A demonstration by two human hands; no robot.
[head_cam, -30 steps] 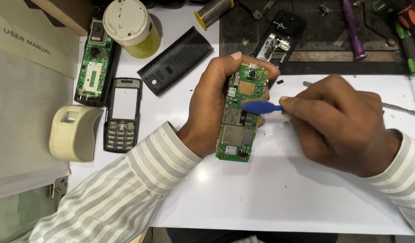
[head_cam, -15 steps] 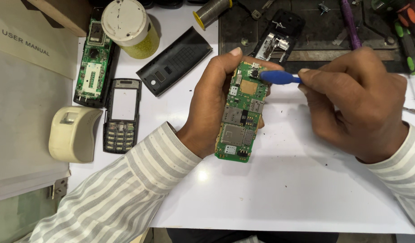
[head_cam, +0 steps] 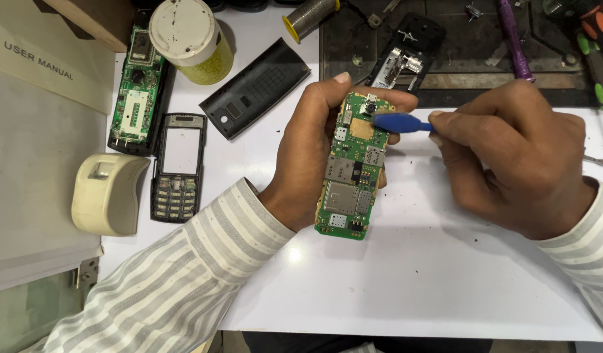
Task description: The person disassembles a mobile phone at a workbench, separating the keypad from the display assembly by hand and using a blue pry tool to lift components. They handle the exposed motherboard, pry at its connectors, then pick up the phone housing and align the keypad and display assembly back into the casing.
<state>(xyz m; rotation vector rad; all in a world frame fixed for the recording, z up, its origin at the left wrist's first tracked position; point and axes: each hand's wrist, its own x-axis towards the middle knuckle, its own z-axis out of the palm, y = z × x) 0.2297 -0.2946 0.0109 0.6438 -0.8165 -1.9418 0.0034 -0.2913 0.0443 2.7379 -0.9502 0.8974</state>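
Blue brush [head_cam: 401, 122] now lower on circuit board [head_cam: 352, 171]

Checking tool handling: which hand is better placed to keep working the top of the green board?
Right hand: it grips the blue tool, tip at the circuit board top. Left hand holds the board.

Circuit board [head_cam: 352, 173] mid-table [head_cam: 406, 281] — phone front [head_cam: 179, 167] and back cover [head_cam: 255, 88] lie left of it.

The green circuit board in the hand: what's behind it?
Behind the circuit board is the left hand, its fingers wrapped round both edges. The board's back face and the palm are covered. The right hand holds a blue tool on its front.
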